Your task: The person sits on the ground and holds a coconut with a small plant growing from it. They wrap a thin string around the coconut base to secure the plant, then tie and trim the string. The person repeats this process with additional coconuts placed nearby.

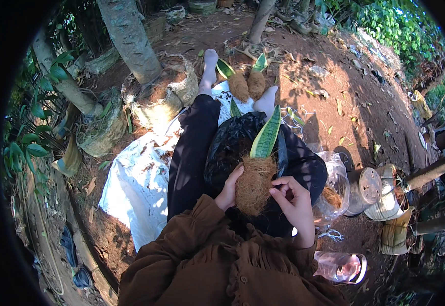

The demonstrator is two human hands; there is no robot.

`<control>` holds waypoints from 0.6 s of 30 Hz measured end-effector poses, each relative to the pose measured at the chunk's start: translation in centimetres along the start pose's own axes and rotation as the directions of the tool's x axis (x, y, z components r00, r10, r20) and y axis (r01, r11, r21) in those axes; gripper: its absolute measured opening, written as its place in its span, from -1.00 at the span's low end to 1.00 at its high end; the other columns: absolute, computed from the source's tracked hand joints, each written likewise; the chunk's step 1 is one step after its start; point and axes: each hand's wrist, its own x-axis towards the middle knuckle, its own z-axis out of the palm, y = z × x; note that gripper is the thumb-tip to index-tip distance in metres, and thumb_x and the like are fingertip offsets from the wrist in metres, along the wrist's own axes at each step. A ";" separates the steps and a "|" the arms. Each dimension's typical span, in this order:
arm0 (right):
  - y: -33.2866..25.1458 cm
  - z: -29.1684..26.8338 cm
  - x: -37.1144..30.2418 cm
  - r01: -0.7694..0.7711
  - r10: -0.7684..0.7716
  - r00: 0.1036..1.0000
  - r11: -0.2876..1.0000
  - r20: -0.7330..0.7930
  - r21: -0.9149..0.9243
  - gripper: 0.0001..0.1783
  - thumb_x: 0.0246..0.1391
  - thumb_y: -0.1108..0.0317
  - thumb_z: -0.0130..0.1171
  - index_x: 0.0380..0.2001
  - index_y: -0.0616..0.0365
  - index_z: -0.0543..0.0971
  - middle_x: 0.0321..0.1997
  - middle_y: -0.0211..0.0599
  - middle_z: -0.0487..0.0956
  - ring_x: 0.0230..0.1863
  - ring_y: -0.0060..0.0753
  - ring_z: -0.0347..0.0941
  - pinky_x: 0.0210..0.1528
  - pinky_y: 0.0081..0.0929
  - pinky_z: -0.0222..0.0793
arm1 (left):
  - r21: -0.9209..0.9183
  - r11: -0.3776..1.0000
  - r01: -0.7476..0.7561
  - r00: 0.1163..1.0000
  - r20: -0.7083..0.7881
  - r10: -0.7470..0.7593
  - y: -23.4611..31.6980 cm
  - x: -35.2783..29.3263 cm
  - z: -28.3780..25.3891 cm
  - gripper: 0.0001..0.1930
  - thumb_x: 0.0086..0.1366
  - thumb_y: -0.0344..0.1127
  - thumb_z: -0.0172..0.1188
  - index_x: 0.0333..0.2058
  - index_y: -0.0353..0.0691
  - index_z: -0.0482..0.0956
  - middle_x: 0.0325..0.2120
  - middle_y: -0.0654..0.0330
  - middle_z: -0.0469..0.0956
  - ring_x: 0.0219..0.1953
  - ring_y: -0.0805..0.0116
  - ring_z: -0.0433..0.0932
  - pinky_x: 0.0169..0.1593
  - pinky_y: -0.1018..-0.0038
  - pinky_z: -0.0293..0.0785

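Note:
A ball of brown coconut fibre [253, 189] rests at my lap, with a snake plant leaf [267, 135], green with yellow edges, standing up from its top. My left hand [229, 189] is closed around the ball's left side. At its right side, my right hand [292, 200] pinches close to the fibre with thumb and fingertips; whatever is between them is too small to make out. Behind the ball, a black plastic bag [223, 148] with dark crumbly material lies between my legs. Another snake plant leaf [234, 108] shows beyond it.
Two finished-looking fibre balls with leaves [239, 87] stand near my feet. A white sheet [140, 178] lies under my left leg. To the right are a clear bag of fibre [332, 196], a perforated pot [363, 187] and a pink bottle [337, 266]. Sandals [81, 278] lie at left.

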 end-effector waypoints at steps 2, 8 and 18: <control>-0.1 -0.7 -0.1 0.005 -0.006 1.000 0.996 -0.022 -0.084 -0.86 0.06 0.47 0.30 -0.30 0.22 0.58 -0.66 -0.49 0.34 -0.63 -0.73 0.19 -0.56 -0.67 0.14 | -0.003 1.000 0.006 1.000 0.018 -0.006 0.1 -0.2 0.0 -0.37 0.44 0.06 -0.27 0.26 -0.36 0.19 0.14 -0.10 0.39 0.14 0.10 0.46 0.22 0.17 0.38; 0.9 -0.3 -0.1 -0.107 0.074 0.962 0.988 -0.263 -0.112 -0.89 0.03 0.44 0.33 -0.42 0.25 0.60 -0.63 -0.37 0.51 -0.60 -0.67 0.32 -0.51 -0.63 0.24 | 0.019 1.000 -0.002 0.999 0.049 0.001 -0.1 -0.3 0.4 -0.37 0.43 0.03 -0.25 0.27 -0.36 0.15 0.15 -0.11 0.38 0.13 0.10 0.46 0.21 0.17 0.40; 3.3 -1.1 0.2 -0.149 0.128 0.966 0.986 -0.223 -0.078 -0.85 0.04 0.39 0.34 -0.45 0.24 0.60 -0.63 -0.36 0.51 -0.60 -0.67 0.33 -0.50 -0.60 0.25 | -0.101 0.995 0.027 0.999 0.028 -0.024 0.6 -1.0 0.6 -0.40 0.44 0.04 -0.23 0.23 -0.34 0.24 0.08 -0.06 0.45 0.06 0.14 0.52 0.14 0.23 0.46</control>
